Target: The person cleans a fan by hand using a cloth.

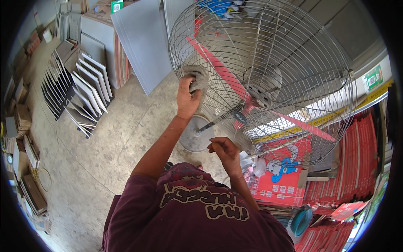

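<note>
A large pedestal fan [252, 98] stands in front of me, with a round wire guard and red blades [218, 67]. My left hand [188, 96] grips a grey cloth [199, 78] and presses it to the guard's left edge. Below the guard, nearer my body, is my right hand [226, 155]. Its fingers are curled in, apart from the wires, and whatever may lie inside them is hidden. A dark pole [214, 122] runs from the fan to its round grey base [194, 140] on the floor.
Tile panels stand in a display rack [84, 90] to the left. Large grey panels [140, 40] lean beyond the fan. Red cartons [357, 159] are stacked at the right, near a teal round container [301, 221]. Wooden-looking boxes [33, 193] line the far left.
</note>
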`<state>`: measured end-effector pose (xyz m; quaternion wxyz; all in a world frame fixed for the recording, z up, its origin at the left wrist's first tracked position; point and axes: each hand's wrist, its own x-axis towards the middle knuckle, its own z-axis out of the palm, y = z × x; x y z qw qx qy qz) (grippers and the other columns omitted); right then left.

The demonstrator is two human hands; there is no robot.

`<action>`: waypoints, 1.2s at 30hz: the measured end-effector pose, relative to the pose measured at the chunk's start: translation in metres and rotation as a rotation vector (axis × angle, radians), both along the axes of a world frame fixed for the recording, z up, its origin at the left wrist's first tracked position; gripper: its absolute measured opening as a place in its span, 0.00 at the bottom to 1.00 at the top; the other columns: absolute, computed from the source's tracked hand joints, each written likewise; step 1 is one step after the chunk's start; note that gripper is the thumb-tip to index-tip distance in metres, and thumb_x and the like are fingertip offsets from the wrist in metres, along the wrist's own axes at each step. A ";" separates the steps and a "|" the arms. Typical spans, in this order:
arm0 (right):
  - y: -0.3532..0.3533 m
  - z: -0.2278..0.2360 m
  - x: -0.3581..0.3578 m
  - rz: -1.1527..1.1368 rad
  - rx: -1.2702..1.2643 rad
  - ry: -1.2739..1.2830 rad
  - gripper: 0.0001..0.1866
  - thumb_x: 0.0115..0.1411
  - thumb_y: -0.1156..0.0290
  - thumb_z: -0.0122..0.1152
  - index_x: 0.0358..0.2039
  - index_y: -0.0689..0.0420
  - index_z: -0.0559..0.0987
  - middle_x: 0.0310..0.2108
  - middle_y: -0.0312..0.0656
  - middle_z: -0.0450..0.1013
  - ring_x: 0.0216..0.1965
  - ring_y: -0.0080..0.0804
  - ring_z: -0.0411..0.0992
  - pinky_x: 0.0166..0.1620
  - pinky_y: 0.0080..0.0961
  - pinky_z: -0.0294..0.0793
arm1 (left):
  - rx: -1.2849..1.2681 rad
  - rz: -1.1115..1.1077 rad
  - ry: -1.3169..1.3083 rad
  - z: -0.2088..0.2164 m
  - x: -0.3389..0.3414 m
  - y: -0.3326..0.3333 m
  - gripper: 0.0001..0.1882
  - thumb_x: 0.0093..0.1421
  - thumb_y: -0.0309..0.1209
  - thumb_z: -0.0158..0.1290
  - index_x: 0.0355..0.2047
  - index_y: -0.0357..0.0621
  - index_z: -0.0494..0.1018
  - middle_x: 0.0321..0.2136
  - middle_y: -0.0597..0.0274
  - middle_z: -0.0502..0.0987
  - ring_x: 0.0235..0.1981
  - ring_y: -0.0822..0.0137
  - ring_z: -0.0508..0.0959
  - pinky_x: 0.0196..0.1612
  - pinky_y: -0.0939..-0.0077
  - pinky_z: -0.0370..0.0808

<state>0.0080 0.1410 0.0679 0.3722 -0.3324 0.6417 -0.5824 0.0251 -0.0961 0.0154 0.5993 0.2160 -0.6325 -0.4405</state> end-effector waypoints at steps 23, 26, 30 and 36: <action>-0.006 0.012 -0.016 -0.187 -0.137 0.458 0.37 0.47 0.77 0.68 0.59 0.56 0.63 0.50 0.42 0.64 0.44 0.31 0.69 0.44 0.26 0.74 | 0.495 -0.760 0.007 0.036 0.058 0.086 0.17 0.54 0.22 0.57 0.44 0.40 0.66 0.34 0.68 0.72 0.35 0.79 0.72 0.38 0.83 0.70; -0.006 0.009 -0.013 -0.159 -0.120 0.478 0.38 0.47 0.76 0.68 0.59 0.57 0.62 0.48 0.41 0.65 0.44 0.30 0.69 0.44 0.26 0.73 | 0.512 -0.784 -0.005 0.038 0.063 0.096 0.18 0.54 0.24 0.58 0.44 0.39 0.67 0.35 0.68 0.72 0.38 0.78 0.71 0.42 0.81 0.68; -0.009 0.010 -0.010 -0.168 -0.127 0.538 0.37 0.48 0.77 0.67 0.58 0.59 0.62 0.43 0.41 0.68 0.40 0.28 0.70 0.44 0.26 0.74 | 0.524 -0.769 0.021 0.047 0.070 0.100 0.17 0.53 0.24 0.58 0.42 0.38 0.67 0.35 0.66 0.71 0.37 0.78 0.70 0.41 0.82 0.68; -0.013 0.015 -0.004 -0.223 -0.163 0.614 0.33 0.46 0.77 0.67 0.54 0.62 0.65 0.36 0.41 0.71 0.33 0.27 0.71 0.40 0.24 0.73 | 0.510 -0.779 0.027 0.048 0.079 0.102 0.19 0.54 0.23 0.58 0.45 0.39 0.66 0.37 0.67 0.72 0.39 0.77 0.71 0.43 0.82 0.68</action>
